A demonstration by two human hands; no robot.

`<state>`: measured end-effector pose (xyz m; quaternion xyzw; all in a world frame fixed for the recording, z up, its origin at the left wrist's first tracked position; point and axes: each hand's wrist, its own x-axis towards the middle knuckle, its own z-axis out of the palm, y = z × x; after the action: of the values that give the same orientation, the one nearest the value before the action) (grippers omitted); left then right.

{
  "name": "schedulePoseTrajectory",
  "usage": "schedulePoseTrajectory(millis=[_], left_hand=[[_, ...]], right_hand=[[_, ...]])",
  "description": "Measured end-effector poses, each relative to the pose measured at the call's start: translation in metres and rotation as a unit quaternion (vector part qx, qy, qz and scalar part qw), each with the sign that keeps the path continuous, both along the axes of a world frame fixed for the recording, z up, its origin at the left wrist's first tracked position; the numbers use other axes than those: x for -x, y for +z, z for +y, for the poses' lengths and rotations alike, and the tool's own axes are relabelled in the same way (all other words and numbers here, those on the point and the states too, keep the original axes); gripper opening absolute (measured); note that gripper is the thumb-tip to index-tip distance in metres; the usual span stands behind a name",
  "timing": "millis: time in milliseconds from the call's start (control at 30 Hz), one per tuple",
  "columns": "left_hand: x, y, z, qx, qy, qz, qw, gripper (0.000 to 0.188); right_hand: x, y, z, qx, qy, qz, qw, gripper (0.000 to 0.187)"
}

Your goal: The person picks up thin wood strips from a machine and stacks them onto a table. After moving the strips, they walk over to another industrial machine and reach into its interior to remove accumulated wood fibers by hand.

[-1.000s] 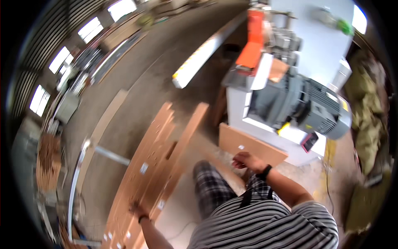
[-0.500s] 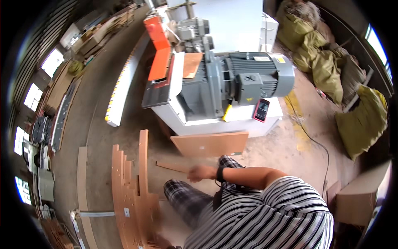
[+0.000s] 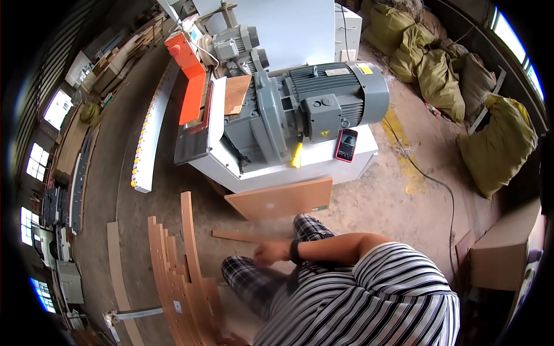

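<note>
My right hand (image 3: pixel 271 253), with a dark band at the wrist, is above my knee in checked trousers. Its fingers are curled, and what they hold, if anything, is hidden. Just beyond it a narrow wooden strip (image 3: pixel 232 236) lies on the floor. Of my left hand (image 3: pixel 233 339) only a blurred part shows at the lower edge, beside the long brown wooden boards (image 3: pixel 168 282); its fingers cannot be made out. Those boards lie side by side to my left, with uneven ends and small holes.
Ahead, a large grey motor (image 3: pixel 340 95) sits on a white machine base (image 3: pixel 259 180), alongside a phone (image 3: pixel 347 145) and a yellow tool (image 3: pixel 297 155). A brown panel (image 3: pixel 280 199) leans against the base. Filled sacks (image 3: pixel 501 144), a cable (image 3: pixel 430 181) and a cardboard box (image 3: pixel 501 254) are at right.
The view has shifted, so the machine now appears farther left. My right hand stays near my knee, slightly lower in the picture. My left hand remains by the boards at the lower edge.
</note>
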<state>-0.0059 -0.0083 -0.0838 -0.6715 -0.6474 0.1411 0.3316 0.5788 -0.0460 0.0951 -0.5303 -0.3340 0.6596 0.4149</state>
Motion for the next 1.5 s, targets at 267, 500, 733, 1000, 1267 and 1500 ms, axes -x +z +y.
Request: schedulePoseTrajectory(millis=[267,500,733,1000,1267,1500], left_hand=[[-0.018,0.033,-0.007,-0.042,-0.033,-0.217,0.975,0.089],[-0.034,0.049,-0.011,-0.018,-0.023,-0.239,0.971,0.089],[-0.023,0.038,-0.009,-0.003,0.043,-0.204,0.978,0.090],[-0.028,0.034,-0.010,0.092,0.146,-0.118,0.978,0.086],[-0.028,0.028,-0.010,0.097,0.175,-0.024,0.979,0.086],[-0.033,0.027,-0.007,0.131,0.192,-0.058,0.971,0.088]], right_hand=[[0.006,0.002,0.004,0.010,0.006,0.020,1.000,0.018],[0.006,0.000,0.004,0.016,-0.003,0.019,1.000,0.017],[0.007,0.003,0.005,0.012,0.003,0.019,1.000,0.019],[0.000,0.000,0.010,0.009,-0.016,0.038,0.999,0.020],[-0.034,0.041,0.030,-0.044,-0.114,0.059,0.991,0.015],[-0.048,0.049,0.041,-0.036,-0.159,0.089,0.983,0.016]])
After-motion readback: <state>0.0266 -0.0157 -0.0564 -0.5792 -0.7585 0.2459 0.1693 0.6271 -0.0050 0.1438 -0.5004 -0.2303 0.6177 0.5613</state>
